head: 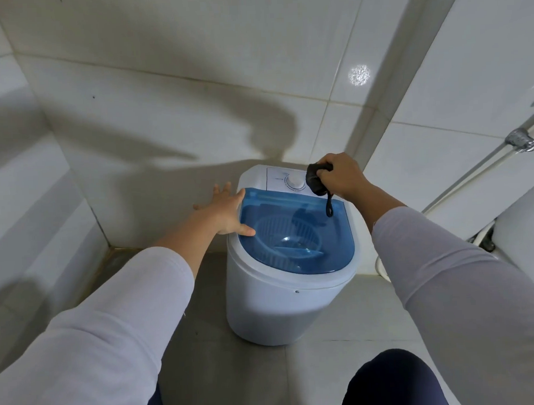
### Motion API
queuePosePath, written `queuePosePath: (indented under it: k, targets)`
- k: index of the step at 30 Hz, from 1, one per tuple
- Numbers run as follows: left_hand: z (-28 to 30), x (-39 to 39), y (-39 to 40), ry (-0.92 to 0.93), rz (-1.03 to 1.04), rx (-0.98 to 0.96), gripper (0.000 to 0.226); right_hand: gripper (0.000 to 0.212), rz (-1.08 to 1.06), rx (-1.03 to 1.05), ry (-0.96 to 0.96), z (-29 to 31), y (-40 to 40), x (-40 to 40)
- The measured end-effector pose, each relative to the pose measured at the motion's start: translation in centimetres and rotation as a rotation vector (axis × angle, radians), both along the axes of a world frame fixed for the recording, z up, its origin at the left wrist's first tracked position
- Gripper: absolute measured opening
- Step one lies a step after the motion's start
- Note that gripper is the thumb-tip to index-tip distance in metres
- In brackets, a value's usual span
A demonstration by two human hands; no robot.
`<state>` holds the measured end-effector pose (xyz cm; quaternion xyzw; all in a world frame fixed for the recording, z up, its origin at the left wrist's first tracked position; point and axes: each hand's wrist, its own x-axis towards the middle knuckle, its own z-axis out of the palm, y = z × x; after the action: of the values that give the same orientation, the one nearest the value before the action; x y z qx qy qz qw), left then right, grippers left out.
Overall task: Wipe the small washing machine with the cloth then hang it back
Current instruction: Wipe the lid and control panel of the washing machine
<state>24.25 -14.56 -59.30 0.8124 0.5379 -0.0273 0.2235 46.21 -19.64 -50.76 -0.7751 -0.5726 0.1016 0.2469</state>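
Note:
A small white washing machine [281, 305] with a translucent blue lid [337, 248] stands on the grey floor against the tiled wall. Its white control panel carries a round dial [295, 181] at the back. My right hand [340, 177] is closed around a bunched dark cloth [315, 179] over the panel's right side, beside the dial; a dark loop of the cloth [329, 204] dangles over the lid. My left hand [226, 211] rests flat against the machine's left rim, fingers spread, thumb on the lid's edge.
White tiled walls close in at the left and behind the machine. A chrome pipe with a fitting [521, 140] runs along the right wall. A white toilet [521, 233] stands at the right. My dark-clad knee [396, 382] is at the bottom.

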Motion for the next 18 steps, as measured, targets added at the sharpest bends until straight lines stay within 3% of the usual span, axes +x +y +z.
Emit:
queuePosePath:
  k: [5,9,18]
  targets:
    - [-0.9,-0.6,0.6,-0.018,-0.007,-0.038,0.114,0.036,-0.012,-0.028,0.04,-1.7,3.1,-0.7]
    - [-1.7,-0.9,0.9,-0.056,-0.002,-0.078,0.114,0.04,-0.011,-0.184,-0.102,-3.4,4.8,-1.1]
    - [-2.2,-0.9,1.3,-0.067,-0.024,-0.095,0.115,0.041,0.123,-0.265,-0.304,-3.4,5.9,-1.1]
